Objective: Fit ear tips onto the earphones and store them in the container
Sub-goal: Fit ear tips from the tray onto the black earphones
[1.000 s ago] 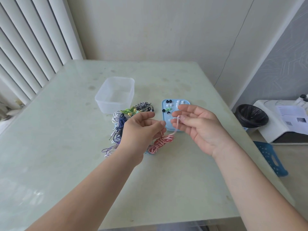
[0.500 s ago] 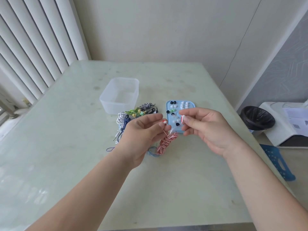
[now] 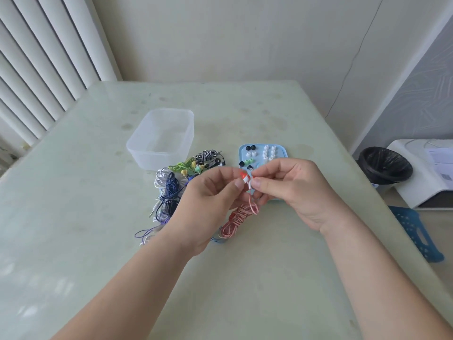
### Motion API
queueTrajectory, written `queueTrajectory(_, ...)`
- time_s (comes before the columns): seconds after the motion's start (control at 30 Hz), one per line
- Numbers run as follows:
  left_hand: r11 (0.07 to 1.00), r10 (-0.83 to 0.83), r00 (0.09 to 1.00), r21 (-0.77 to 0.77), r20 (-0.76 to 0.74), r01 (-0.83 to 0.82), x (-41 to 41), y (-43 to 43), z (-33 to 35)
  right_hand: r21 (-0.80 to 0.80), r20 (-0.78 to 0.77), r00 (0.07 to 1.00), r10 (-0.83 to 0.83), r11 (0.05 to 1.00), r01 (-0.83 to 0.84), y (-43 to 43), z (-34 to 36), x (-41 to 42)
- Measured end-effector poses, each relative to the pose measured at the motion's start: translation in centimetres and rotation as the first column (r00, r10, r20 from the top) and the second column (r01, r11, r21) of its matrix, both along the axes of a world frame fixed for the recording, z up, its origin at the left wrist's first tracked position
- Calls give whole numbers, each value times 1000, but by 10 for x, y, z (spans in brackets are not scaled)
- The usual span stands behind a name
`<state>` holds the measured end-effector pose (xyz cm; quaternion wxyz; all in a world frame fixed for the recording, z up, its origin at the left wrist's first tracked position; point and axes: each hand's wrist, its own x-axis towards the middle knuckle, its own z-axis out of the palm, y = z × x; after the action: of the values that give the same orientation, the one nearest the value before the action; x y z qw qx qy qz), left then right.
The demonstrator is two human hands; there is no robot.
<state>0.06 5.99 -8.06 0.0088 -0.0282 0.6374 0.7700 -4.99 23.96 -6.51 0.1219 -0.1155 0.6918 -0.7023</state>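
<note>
Table [image 3: 73, 192], pale green and glossy: far edge met the wall at upper centre, right edge ran down toward the lower right corner, and broad open surface lay left of and below the hands. Clear plastic container [image 3: 147, 155], upper centre-left, stood apart from the hands, with a pile of coiled earphones [image 3: 171, 192] just below it. Blue ear-tip tray [image 3: 282, 153], centre, carried black, white and green ear tips [image 3: 268, 153]; its lower part was hidden behind the right hand. Left hand [image 3: 206, 204] and right hand [image 3: 294, 190] met at centre frame, forearms cut off at the bottom edge. Both pinched the red-and-white earphone [image 3: 244, 177] between thumb and forefinger, other fingers curled; its cable coil [image 3: 235, 220] trailed beneath. Whether a tip sat on the earbud could not be made out. Black-lined bin [image 3: 384, 168] and blue stool [image 3: 416, 231] stood beyond the right edge.
</note>
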Motion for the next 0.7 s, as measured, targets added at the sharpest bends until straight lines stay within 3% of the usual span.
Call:
queueTrajectory(0.2,990,117,989,-69,-89,-124,-11,11,-7,0,-45,996,-78,997,78,-9,-14,-4)
queueTrajectory(0.43,996,88,992,-19,-95,-90,-6,7,-13,-20,-94,990,-102,995,101,-6,-20,0)
queueTrajectory(0.7,969,183,969,-133,-165,-206,-3,5,-15,-32,-73,994,-76,997,74,-3,-18,3)
